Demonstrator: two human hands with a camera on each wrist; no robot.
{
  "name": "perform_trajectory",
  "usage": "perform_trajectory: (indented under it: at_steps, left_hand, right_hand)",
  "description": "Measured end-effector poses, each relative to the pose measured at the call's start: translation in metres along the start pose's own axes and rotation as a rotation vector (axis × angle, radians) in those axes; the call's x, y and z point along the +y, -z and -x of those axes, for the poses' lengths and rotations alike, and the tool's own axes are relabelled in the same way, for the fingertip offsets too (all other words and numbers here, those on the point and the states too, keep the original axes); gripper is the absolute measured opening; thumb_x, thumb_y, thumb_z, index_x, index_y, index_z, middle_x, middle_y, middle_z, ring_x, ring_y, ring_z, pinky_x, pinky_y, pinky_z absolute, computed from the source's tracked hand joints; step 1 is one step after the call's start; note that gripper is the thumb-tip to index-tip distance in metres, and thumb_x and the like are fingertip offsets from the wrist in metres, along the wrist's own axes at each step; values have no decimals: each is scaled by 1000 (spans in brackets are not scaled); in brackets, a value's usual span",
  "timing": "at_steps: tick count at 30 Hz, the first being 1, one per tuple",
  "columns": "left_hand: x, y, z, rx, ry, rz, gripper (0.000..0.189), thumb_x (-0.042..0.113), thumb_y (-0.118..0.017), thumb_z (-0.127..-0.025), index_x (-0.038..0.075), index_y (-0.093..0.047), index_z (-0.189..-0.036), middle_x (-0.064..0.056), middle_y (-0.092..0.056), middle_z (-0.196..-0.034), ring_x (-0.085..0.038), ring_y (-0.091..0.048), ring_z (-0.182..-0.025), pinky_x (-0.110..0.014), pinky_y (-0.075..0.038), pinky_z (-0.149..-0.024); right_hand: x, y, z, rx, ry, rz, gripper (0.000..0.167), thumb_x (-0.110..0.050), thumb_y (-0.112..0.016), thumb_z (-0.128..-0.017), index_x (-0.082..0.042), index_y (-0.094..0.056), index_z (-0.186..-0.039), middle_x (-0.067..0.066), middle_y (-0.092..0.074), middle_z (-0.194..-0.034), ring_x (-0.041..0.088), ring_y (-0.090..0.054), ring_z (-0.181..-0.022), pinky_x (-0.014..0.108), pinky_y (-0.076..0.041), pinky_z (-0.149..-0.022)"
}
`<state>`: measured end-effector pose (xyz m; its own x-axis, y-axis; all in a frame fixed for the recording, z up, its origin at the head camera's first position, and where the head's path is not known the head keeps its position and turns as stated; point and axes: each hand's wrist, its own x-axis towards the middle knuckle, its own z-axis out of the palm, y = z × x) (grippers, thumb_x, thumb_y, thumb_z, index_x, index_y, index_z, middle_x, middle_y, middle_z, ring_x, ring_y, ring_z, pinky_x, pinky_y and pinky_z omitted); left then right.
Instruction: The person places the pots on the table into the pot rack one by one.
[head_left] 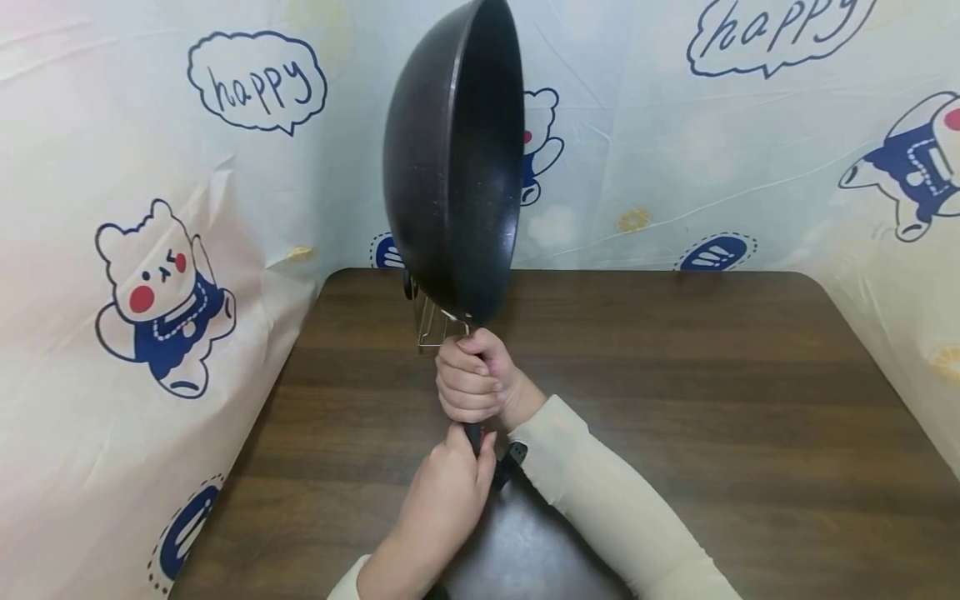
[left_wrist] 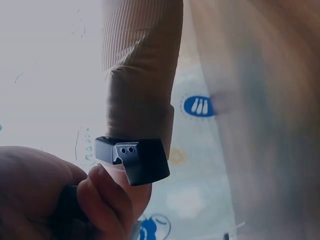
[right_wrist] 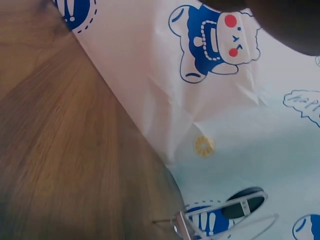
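A dark wok stands on edge in the air, its bowl up and its open side facing right in the head view. My right hand grips its handle just below the bowl, fingers wrapped round. Lower down, my left hand holds the black handle near its end, thumb along it. In the left wrist view, curled fingers of the left hand close round a black handle. The right wrist view shows part of the wok's dark underside but not the hand.
Behind the wok, a thin wire stand with a black disc is on the brown wooden table. A dark, glossy surface lies between the forearms. A printed cloth hangs round the table. A black wrist camera sits on the right wrist.
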<state>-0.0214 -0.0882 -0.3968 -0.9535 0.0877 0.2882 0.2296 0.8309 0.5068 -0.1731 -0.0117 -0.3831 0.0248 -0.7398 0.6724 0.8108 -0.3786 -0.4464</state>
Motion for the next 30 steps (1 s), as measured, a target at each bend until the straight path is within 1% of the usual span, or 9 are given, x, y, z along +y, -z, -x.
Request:
perform_trajectory:
  at_steps: [4, 8, 14, 19, 23, 30]
  left_hand:
    - [-8, 6, -2, 23, 40, -24, 24, 19, -61, -98, 0, -51, -88, -7, -53, -59, -19, -56, -45, -30, -38, -35]
    - [-12, 10, -3, 20, 70, -20, 24, 19, -61, -98, -1, -51, -89, -8, -54, -59, -21, -57, -46, -31, -39, -36]
    - [-14, 9, -2, 8, 113, -18, 24, 19, -61, -98, -1, -51, -91, -11, -56, -60, -25, -58, -47, -36, -39, -37]
    - [-16, 5, -1, 35, 122, -42, 24, 20, -62, -97, -1, -52, -91, -13, -58, -61, -28, -59, -47, -38, -39, -37]
    - [-18, 3, -1, 46, 131, -48, 24, 20, -63, -96, -1, -52, -91, -13, -58, -61, -28, -59, -48, -39, -40, -38]
    - [-18, 0, -2, 13, 145, -34, 26, 21, -62, -98, -1, -52, -91, -12, -57, -60, -24, -57, -46, -35, -38, -36]
  right_hand:
    - [2, 8, -13, 32, -18, -19, 42, -26, -53, -96, -11, -38, -59, -3, -37, -37, 9, -33, -25, 24, -29, -29]
    - [5, 17, -18, 50, -22, -36, 42, -26, -53, -95, -12, -37, -59, -3, -36, -37, 9, -32, -25, 24, -28, -29]
    - [9, 26, -15, 41, -8, -76, 41, -26, -54, -94, -12, -37, -59, -3, -36, -37, 9, -32, -25, 24, -28, -28]
    - [12, 32, -13, 35, 4, -109, 41, -26, -54, -94, -12, -38, -59, -3, -37, -37, 9, -32, -25, 24, -27, -28]
    - [15, 37, -12, 26, 7, -132, 40, -26, -53, -95, -12, -38, -60, -3, -38, -37, 9, -33, -25, 23, -28, -28]
    - [17, 44, -6, -1, 32, -161, 38, -25, -52, -95, -12, -39, -61, -3, -38, -38, 9, -34, -26, 23, -30, -29]
